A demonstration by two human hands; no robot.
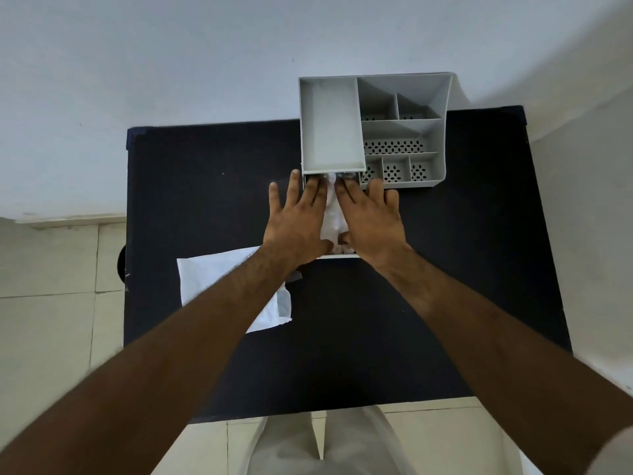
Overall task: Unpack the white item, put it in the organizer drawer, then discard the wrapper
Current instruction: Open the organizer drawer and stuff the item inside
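A grey organizer (404, 132) with several compartments stands at the far side of the dark table (205, 186). Its drawer (339, 256) is pulled out toward me. The white item (331, 214) lies in the drawer, mostly covered by my hands. My left hand (296, 217) and my right hand (371, 221) lie flat on it side by side, fingers spread, fingertips at the drawer's opening under the organizer. The white wrapper (219, 275) lies flat on the table to the left, partly under my left forearm.
The table stands against a pale wall, with tiled floor on both sides. The organizer's back edge overhangs the table's far edge. A dark round object (120, 265) shows at the table's left side.
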